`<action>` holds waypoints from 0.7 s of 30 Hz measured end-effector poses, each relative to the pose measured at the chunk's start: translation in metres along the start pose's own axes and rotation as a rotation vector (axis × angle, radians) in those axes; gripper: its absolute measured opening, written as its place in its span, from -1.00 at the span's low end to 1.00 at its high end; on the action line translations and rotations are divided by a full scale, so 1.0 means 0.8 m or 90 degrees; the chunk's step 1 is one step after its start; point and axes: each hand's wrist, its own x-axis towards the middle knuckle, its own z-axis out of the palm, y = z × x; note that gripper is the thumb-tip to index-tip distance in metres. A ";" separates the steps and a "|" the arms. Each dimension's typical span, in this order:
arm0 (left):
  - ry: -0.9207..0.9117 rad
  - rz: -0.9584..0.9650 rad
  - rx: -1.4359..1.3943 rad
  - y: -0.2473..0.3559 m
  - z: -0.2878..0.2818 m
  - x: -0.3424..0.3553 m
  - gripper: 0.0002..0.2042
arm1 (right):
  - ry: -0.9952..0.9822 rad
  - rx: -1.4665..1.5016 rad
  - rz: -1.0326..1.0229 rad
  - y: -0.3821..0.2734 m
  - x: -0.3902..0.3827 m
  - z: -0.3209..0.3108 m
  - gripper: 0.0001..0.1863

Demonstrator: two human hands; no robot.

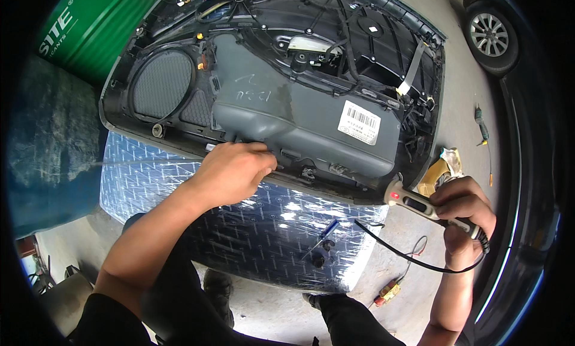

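A black car door panel (335,193) lies with its inner side up, and a grey plastic cover (251,100) with a white label fills its middle. My left hand (235,171) is closed at the panel's near edge, with its fingertips hidden against the rim. A thin grey strip (150,162) runs leftward from near this hand; whether the hand holds it is unclear. In my right hand (466,211) is a corded hot stapler (416,203), beige with a red button. Its tip sits by the panel's near right corner, and its black cord loops below.
Plastic-wrapped box (257,238) supports the panel; a blue screwdriver (328,228) and small black parts (319,260) lie on it. A green drum (99,29) stands at left. A yellow tool (389,292) lies on the floor, and a dark car (533,166) flanks the right.
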 end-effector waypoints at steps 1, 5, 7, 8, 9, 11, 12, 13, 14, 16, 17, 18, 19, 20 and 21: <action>0.004 -0.005 0.006 -0.002 0.003 -0.002 -0.95 | -0.011 0.010 0.012 0.000 0.002 0.005 -0.73; 0.079 0.036 -0.009 0.001 0.021 -0.005 -0.96 | -0.053 0.018 0.007 0.006 0.006 0.022 -0.76; 0.076 0.037 -0.016 -0.001 0.023 -0.002 -0.93 | -0.061 0.023 -0.015 0.008 0.009 0.028 -0.74; 0.077 0.031 -0.007 -0.001 0.024 -0.003 -0.93 | -0.067 0.032 -0.019 0.008 0.011 0.030 -0.74; 0.076 0.026 0.003 -0.001 0.025 -0.003 -0.93 | -0.071 0.040 -0.022 0.010 0.011 0.032 -0.74; 0.072 0.023 0.019 -0.001 0.026 -0.001 -0.94 | -0.075 0.038 -0.053 0.015 0.013 0.037 -0.72; 0.067 0.024 0.025 0.000 0.026 -0.001 -0.95 | -0.076 0.037 -0.057 0.015 0.012 0.038 -0.71; 0.063 0.025 0.030 0.000 0.026 0.000 -0.95 | -0.078 0.037 -0.060 0.016 0.012 0.040 -0.71; 0.065 0.026 0.030 0.001 0.026 0.000 -0.96 | -0.075 0.043 -0.068 0.016 0.013 0.042 -0.69; 0.071 0.027 0.031 0.001 0.025 -0.001 -0.96 | -0.075 0.046 -0.074 0.016 0.013 0.045 -0.69; 0.073 0.030 0.030 0.001 0.024 0.000 -0.96 | -0.075 0.047 -0.078 0.016 0.013 0.046 -0.69; 0.076 0.034 0.029 0.001 0.024 0.000 -0.97 | -0.077 0.053 -0.081 0.017 0.013 0.049 -0.69; 0.079 0.037 0.027 0.002 0.024 0.001 -0.97 | -0.078 0.058 -0.084 0.017 0.014 0.052 -0.69; 0.081 0.040 0.026 0.001 0.024 0.001 -0.97 | -0.080 0.064 -0.088 0.017 0.014 0.054 -0.69; 0.083 0.042 0.026 0.000 0.025 0.001 -0.97 | -0.083 0.057 -0.088 0.016 0.015 0.056 -0.69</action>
